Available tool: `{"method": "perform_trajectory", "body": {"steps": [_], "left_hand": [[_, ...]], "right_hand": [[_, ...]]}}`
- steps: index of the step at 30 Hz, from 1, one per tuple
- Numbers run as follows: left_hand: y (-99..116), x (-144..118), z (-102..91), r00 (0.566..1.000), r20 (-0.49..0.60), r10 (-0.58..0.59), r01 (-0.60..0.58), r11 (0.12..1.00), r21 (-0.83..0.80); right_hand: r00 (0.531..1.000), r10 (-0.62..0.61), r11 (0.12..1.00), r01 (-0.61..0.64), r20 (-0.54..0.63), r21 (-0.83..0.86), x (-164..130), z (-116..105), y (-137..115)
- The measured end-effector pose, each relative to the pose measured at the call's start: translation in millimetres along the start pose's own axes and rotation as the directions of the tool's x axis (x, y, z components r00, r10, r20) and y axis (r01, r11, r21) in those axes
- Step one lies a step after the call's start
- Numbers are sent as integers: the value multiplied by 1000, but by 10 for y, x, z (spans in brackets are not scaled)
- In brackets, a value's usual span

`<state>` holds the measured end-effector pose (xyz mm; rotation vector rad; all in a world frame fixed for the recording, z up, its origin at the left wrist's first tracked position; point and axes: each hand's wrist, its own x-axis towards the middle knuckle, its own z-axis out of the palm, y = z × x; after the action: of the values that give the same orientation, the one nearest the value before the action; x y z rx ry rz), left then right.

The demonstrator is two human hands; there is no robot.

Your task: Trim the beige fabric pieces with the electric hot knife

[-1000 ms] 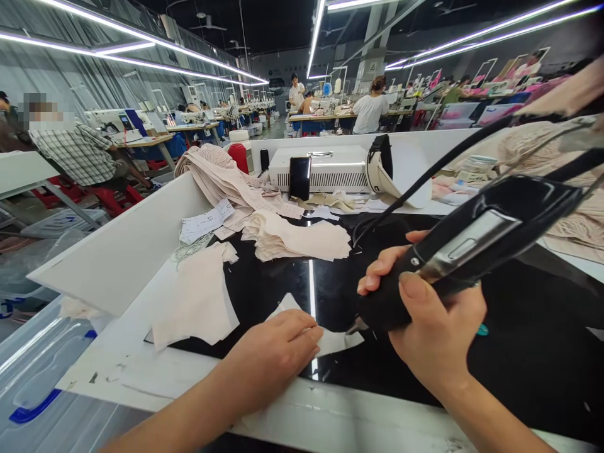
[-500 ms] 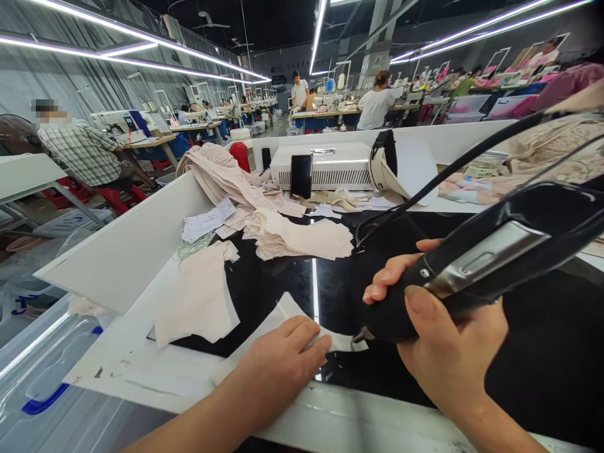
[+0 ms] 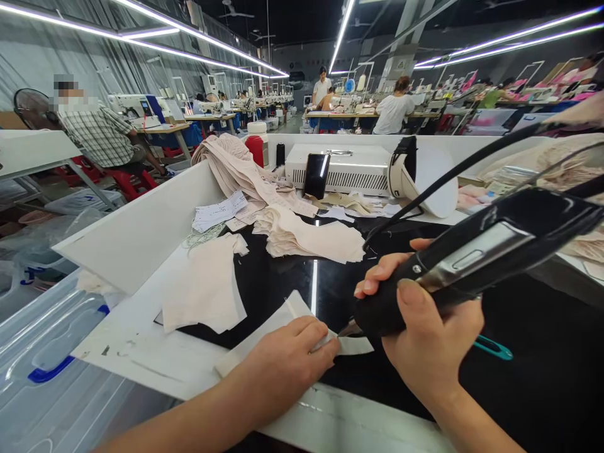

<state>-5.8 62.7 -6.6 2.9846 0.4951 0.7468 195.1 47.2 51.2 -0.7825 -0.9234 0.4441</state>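
Head view showed the left hand [image 3: 285, 358] lying flat near the front edge of the counter [image 3: 141, 358], its fingers spread and pressed down on a pale strip of fabric [image 3: 278, 318], apparently to keep the thin piece from sliding on the glossy black surface. The strip ran from the white border at the front edge out onto the black panel, and its far end [image 3: 353, 345] lay just under the tool. The right hand [image 3: 427, 343] was wrapped tight around the black handle of a corded cutting tool [image 3: 467, 258], thumb on top and fingers curled beneath; the tool was tilted so that its small metal tip [image 3: 349, 328] met the fabric right beside the left fingertips, a hold that seemed meant to steady the tip close to the pinned spot. Its cable [image 3: 453, 173] arched away toward the back right of the counter. A teal-handled implement [image 3: 493, 347] lay on the black surface just behind the right wrist, within easy reach. Further in, toward the middle of the counter, a stack of cut cream pieces [image 3: 311, 236] sat fanned, with a larger single piece [image 3: 205, 289] lying over the left edge of the black panel, and paper slips [image 3: 219, 212] beside them. A white box unit [image 3: 349, 170] and a dark phone [image 3: 316, 176] propped against it stood along the back edge. Other people sat at sewing stations well apart, in the background.
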Motion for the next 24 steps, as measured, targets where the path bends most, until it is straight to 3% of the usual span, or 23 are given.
{"method": "perform_trajectory", "body": {"steps": [15, 24], "left_hand": [[9, 11, -17, 995, -39, -90, 87, 993, -80], [7, -2, -6, 995, -17, -94, 93, 993, -71]], "right_hand": [[999, -2, 1000, 1, 48, 20, 35, 88, 81], [1000, 19, 999, -19, 15, 35, 50, 209, 122]]}}
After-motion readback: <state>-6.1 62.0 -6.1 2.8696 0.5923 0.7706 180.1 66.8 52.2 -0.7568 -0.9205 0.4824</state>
